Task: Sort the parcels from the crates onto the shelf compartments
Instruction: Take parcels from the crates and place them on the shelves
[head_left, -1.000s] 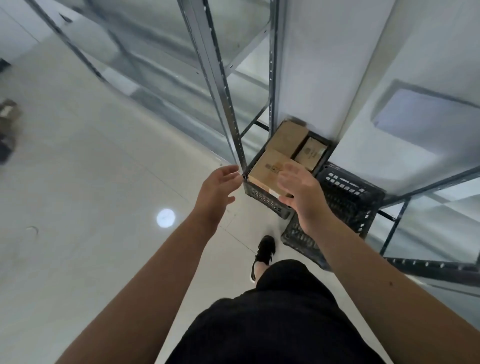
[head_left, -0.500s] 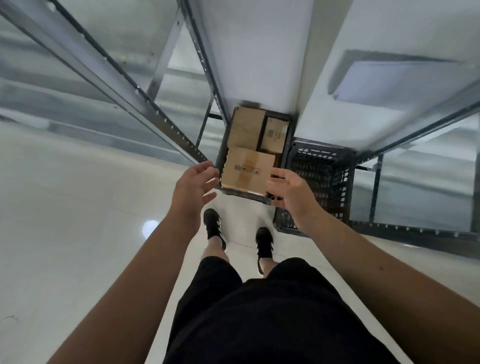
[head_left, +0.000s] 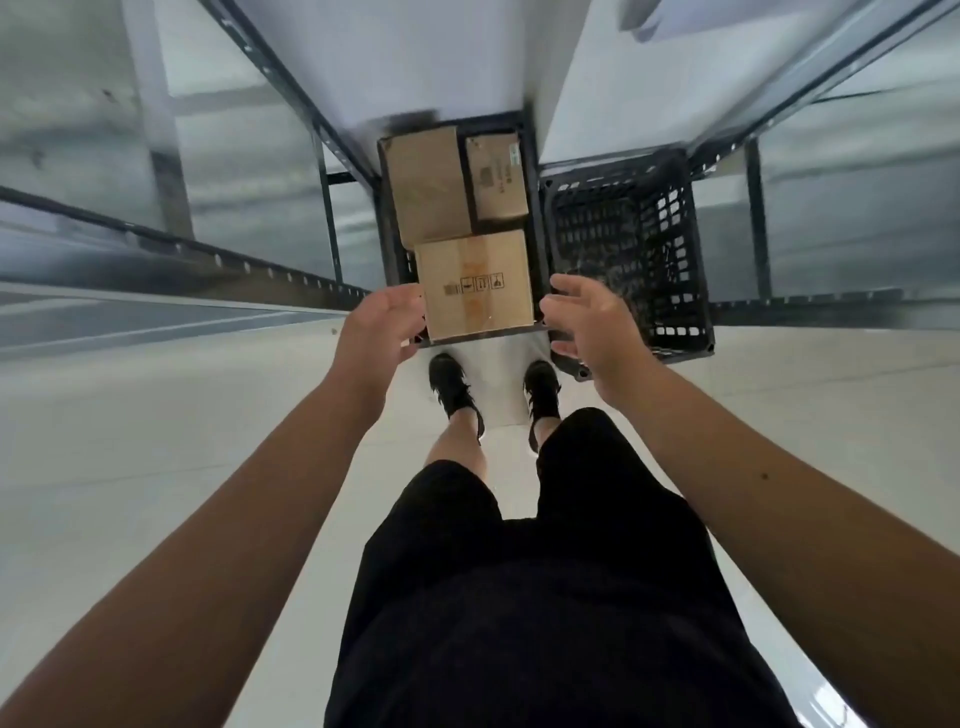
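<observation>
A black crate (head_left: 540, 244) on the floor holds three cardboard parcels. The nearest parcel (head_left: 475, 283) bears handling symbols and lies at the crate's front. Behind it sit a larger plain parcel (head_left: 426, 184) and a smaller labelled parcel (head_left: 496, 176). My left hand (head_left: 382, 327) hovers at the near parcel's left side, fingers relaxed, holding nothing. My right hand (head_left: 584, 319) hovers at its right side, fingers spread, also holding nothing. Whether either hand touches the parcel I cannot tell.
A second black crate (head_left: 670, 249) stands to the right, with nothing visible inside. Grey metal shelf uprights (head_left: 291, 88) and beams (head_left: 182, 244) frame both crates. My feet in black shoes (head_left: 452, 387) stand on pale floor just before the crates.
The view has swung to look straight down at the crates. Both hands have moved forward and now flank the near parcel.
</observation>
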